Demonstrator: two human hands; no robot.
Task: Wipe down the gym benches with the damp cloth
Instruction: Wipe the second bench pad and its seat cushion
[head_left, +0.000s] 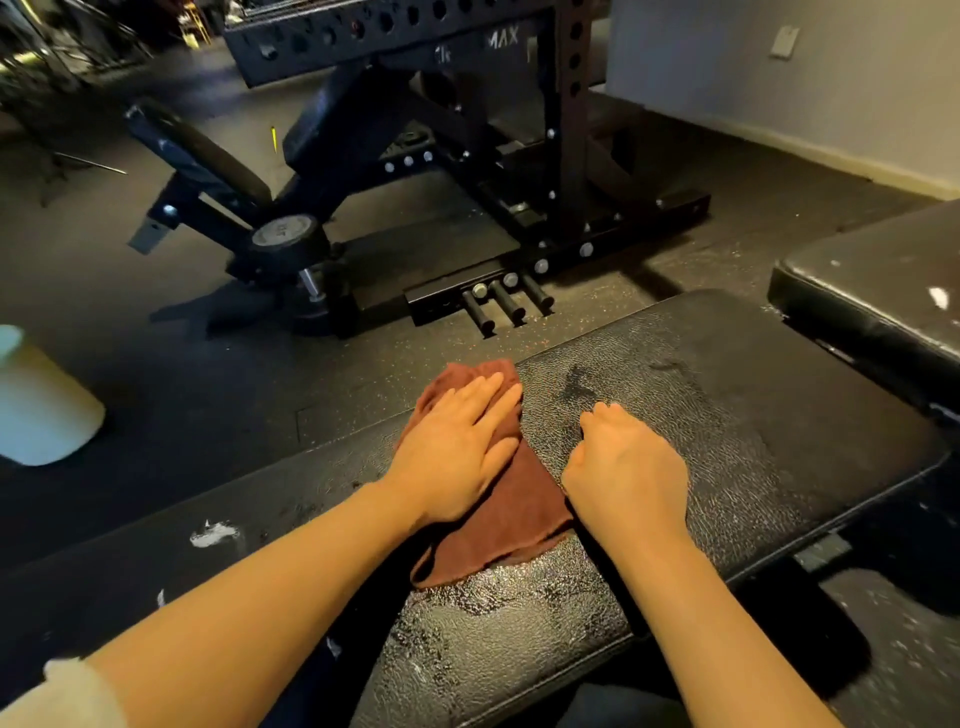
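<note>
Pressing flat, the left hand (457, 447) spreads straight fingers on the brown cloth (498, 499) atop the bench pad (727, 415); the right hand (628, 462) (fingers curled, holding nothing) rests beside it, unwiped pad lying rightward.

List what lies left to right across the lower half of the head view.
White container → left hand flat on the brown cloth → right hand on the bench pad → second pad.
</note>
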